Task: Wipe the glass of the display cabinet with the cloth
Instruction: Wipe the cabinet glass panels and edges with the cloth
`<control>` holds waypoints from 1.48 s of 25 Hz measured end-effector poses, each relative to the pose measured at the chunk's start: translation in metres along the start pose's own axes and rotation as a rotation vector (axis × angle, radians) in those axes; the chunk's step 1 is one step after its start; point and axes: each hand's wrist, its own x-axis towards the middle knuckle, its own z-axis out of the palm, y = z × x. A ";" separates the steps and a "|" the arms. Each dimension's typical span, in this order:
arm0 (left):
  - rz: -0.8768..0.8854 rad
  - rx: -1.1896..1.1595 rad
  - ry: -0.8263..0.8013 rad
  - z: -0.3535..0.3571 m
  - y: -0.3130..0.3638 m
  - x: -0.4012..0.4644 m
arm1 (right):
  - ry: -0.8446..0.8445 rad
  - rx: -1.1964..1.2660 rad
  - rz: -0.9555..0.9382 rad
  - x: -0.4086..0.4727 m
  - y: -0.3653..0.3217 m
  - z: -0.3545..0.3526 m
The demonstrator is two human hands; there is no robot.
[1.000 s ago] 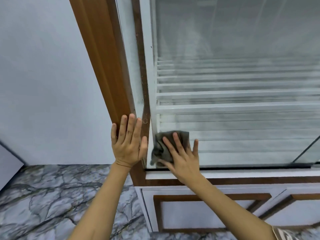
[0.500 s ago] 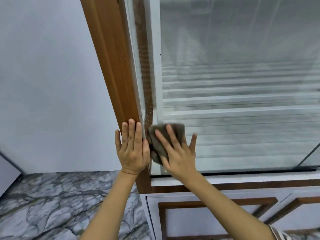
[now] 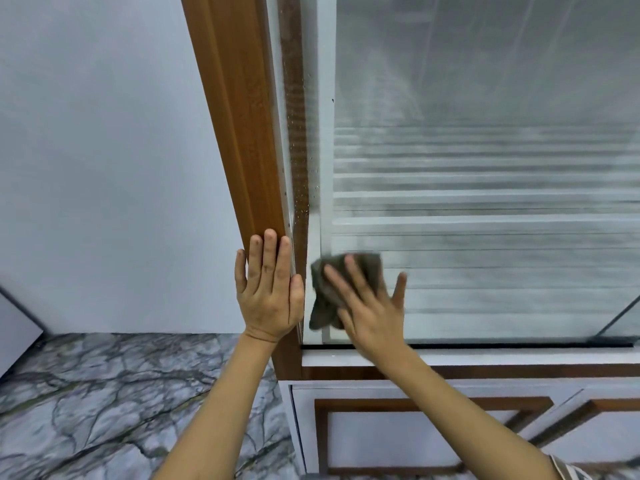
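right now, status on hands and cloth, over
Left hand flat on wooden frame. Right hand pressing cloth to glass, lower left corner. Nothing seen in the way.

Free to sweep right and up across the glass [image 3: 491,285]; hemmed in on the left by the wooden post [image 3: 239,133] and the left hand [image 3: 270,296] flat against it, below by the white sill [image 3: 485,357] just beneath the glass.

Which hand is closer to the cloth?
The right hand. It presses flat on the cloth against the glass. The left hand rests on the wooden frame beside the cloth, not touching it.
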 end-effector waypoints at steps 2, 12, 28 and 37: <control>-0.001 0.003 0.003 0.000 0.001 0.000 | 0.145 0.153 0.158 0.065 0.005 -0.025; -0.143 -0.216 -0.019 -0.014 0.005 0.015 | 0.120 -0.007 -0.042 0.067 -0.002 -0.021; -0.140 -0.084 -0.014 -0.009 0.007 0.016 | 0.178 0.114 -0.012 0.046 -0.018 0.004; -0.122 0.077 -0.001 -0.004 0.007 0.008 | -0.098 0.048 -0.145 -0.076 -0.031 0.040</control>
